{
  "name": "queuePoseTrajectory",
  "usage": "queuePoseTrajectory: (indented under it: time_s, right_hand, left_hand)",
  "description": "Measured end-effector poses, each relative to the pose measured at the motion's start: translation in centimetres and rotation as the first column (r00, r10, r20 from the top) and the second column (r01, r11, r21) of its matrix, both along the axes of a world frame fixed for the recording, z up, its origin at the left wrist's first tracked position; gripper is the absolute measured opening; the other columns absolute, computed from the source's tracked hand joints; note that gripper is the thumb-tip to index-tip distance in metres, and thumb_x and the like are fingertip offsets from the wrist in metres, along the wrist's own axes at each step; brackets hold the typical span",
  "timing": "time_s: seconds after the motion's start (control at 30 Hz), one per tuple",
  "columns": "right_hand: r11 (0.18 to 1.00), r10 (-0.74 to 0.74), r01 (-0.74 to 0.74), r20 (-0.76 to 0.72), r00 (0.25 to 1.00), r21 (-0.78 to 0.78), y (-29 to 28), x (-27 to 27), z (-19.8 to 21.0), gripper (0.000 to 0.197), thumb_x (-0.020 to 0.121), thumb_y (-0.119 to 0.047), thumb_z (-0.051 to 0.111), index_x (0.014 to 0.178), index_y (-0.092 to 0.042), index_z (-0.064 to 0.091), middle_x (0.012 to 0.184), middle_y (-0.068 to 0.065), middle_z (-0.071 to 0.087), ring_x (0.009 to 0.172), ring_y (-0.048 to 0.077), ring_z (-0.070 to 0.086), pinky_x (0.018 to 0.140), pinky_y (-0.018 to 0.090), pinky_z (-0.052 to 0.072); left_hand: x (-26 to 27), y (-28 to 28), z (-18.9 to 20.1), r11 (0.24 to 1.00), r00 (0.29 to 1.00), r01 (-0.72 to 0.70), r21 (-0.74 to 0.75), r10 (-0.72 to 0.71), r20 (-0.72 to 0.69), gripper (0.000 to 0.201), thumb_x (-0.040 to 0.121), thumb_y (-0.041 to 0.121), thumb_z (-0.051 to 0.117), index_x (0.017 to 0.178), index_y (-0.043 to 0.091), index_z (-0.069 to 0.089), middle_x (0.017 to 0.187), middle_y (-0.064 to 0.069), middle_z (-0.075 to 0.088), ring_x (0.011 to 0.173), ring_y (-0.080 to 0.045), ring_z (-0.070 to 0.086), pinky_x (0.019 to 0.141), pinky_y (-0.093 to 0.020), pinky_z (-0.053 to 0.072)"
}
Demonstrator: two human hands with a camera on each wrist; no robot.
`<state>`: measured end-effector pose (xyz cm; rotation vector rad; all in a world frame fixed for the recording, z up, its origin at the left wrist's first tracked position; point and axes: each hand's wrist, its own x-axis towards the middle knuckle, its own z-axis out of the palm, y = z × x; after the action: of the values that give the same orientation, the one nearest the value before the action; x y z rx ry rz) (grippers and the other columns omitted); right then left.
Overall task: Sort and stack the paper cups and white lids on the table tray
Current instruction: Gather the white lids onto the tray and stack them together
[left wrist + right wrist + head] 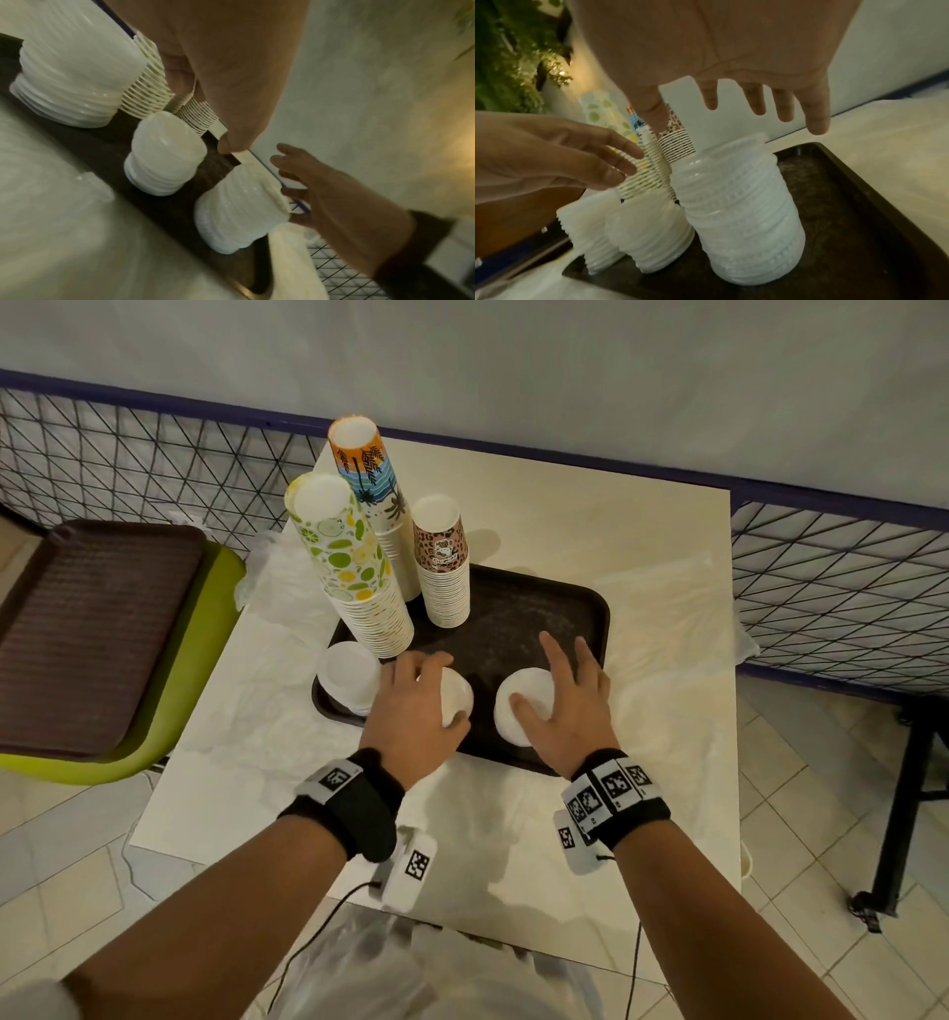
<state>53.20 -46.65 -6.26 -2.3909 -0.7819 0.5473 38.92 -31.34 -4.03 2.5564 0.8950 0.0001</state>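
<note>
A dark brown tray (513, 618) on the white table holds three upside-down cup stacks: lime-patterned (349, 562), palm-patterned (369, 474) and leopard-patterned (441, 562). Along its near edge stand three stacks of white lids: left (346, 675), middle (457, 698) and right (524, 711). My left hand (431, 670) hangs just above the middle stack (654, 233) with loosely bent fingers and holds nothing. My right hand (554, 670) is spread open over the right, tallest stack (744, 213), with its fingers (757, 101) apart above the top lid.
A second brown tray (92, 629) lies on a green chair at the left. A black wire fence (128, 459) runs behind the table. Crinkled clear plastic (667, 618) covers the tabletop around the tray. A black table leg (904, 814) stands at the right.
</note>
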Motion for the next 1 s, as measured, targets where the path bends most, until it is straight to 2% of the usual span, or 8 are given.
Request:
queuePoseTrajectory:
  time_s: [0.07, 0.13, 0.27, 0.4, 0.47, 0.63, 0.83, 1.0]
  right_hand:
    - [0.991, 0.073, -0.067, 0.046, 0.996, -0.115, 0.9, -0.4, 0.1, 0.097, 0.08, -0.063, 0.066, 0.153, -0.054, 0.003, 0.168, 0.005, -0.003, 0.152, 0.042, 0.006, 0.116, 0.064, 0.029]
    - [0.966, 0.122, -0.104, 0.063, 0.991, -0.236, 1.6, -0.8, -0.3, 0.107, 0.072, -0.067, 0.071, 0.15, -0.058, -0.002, 0.167, 0.003, -0.008, 0.152, 0.043, 0.005, 0.113, 0.068, 0.03]
    - [0.917, 0.129, -0.094, 0.066, 0.989, -0.387, 2.4, -1.3, -1.7, 0.112, 0.07, -0.064, 0.077, 0.148, -0.058, -0.003, 0.165, 0.006, -0.007, 0.147, 0.046, 0.016, 0.107, 0.067, 0.039]
    - [0.925, 0.072, -0.035, 0.084, 0.994, -0.379, 2.1, -1.9, -2.7, 0.1, 0.079, -0.048, 0.078, 0.148, -0.056, 0.007, 0.158, 0.01, 0.008, 0.137, 0.041, 0.032, 0.096, 0.052, 0.053]
    - [0.926, 0.079, -0.024, 0.132, 0.988, -0.377, 2.1, -2.3, -3.1, 0.095, 0.081, -0.048, 0.076, 0.148, -0.057, 0.009, 0.156, 0.01, 0.012, 0.134, 0.039, 0.034, 0.093, 0.05, 0.056]
    - [0.908, 0.118, -0.023, 0.203, 0.972, -0.419, 2.6, -2.8, -3.4, 0.091, 0.083, -0.058, 0.07, 0.15, -0.053, 0.009, 0.154, 0.011, 0.019, 0.13, 0.037, 0.037, 0.094, 0.05, 0.055]
    - [0.895, 0.083, 0.026, 0.222, 0.971, -0.445, 2.3, -2.4, -3.2, 0.08, 0.084, -0.049, 0.072, 0.148, -0.048, 0.023, 0.145, 0.011, 0.026, 0.123, 0.037, 0.041, 0.093, 0.047, 0.055]
    - [0.897, 0.042, 0.065, 0.231, 0.972, -0.437, 0.8, -1.8, -3.1, 0.082, 0.084, -0.048, 0.072, 0.149, -0.047, 0.022, 0.147, 0.012, 0.028, 0.125, 0.037, 0.042, 0.098, 0.05, 0.052]
  left_hand:
    - [0.6, 0.8, -1.4, 0.997, 0.992, 0.067, 0.048, -0.061, -0.111, 0.087, 0.077, 0.054, 0.075, 0.15, 0.022, 0.039, 0.148, -0.014, 0.042, 0.132, -0.035, 0.043, 0.109, -0.045, 0.042]
    - [1.2, 1.2, -2.4, 0.995, 0.974, 0.095, 0.022, -0.088, -0.209, 0.096, 0.075, 0.06, 0.073, 0.155, 0.028, 0.03, 0.155, -0.013, 0.034, 0.139, -0.037, 0.036, 0.113, -0.047, 0.037]
    - [2.5, 1.7, -3.5, 0.996, 0.945, 0.075, -0.039, -0.083, -0.317, 0.102, 0.078, 0.052, 0.078, 0.159, 0.035, 0.019, 0.156, -0.013, 0.03, 0.139, -0.039, 0.035, 0.112, -0.048, 0.04]
    - [3.3, 2.2, -4.3, 0.994, 0.926, 0.059, -0.09, -0.089, -0.368, 0.089, 0.081, 0.045, 0.078, 0.154, 0.039, 0.026, 0.151, -0.012, 0.032, 0.132, -0.04, 0.043, 0.104, -0.048, 0.049]
    - [3.7, 2.4, -4.5, 0.99, 0.919, 0.07, -0.124, -0.112, -0.378, 0.082, 0.081, 0.044, 0.078, 0.149, 0.039, 0.032, 0.148, -0.01, 0.032, 0.13, -0.04, 0.043, 0.1, -0.047, 0.05]
    - [4.3, 2.7, -5.0, 0.986, 0.905, 0.092, -0.136, -0.14, -0.401, 0.083, 0.082, 0.048, 0.079, 0.149, 0.037, 0.031, 0.149, -0.011, 0.032, 0.131, -0.043, 0.044, 0.102, -0.048, 0.05]
    - [4.2, 2.9, -5.5, 0.984, 0.911, 0.103, -0.143, -0.151, -0.385, 0.082, 0.08, 0.042, 0.08, 0.147, 0.035, 0.032, 0.147, -0.011, 0.034, 0.124, -0.044, 0.049, 0.099, -0.047, 0.053]
    - [4.4, 2.9, -5.5, 0.98, 0.9, 0.158, -0.12, -0.193, -0.39, 0.075, 0.081, 0.035, 0.079, 0.143, 0.034, 0.036, 0.145, -0.011, 0.033, 0.121, -0.043, 0.05, 0.094, -0.046, 0.054]
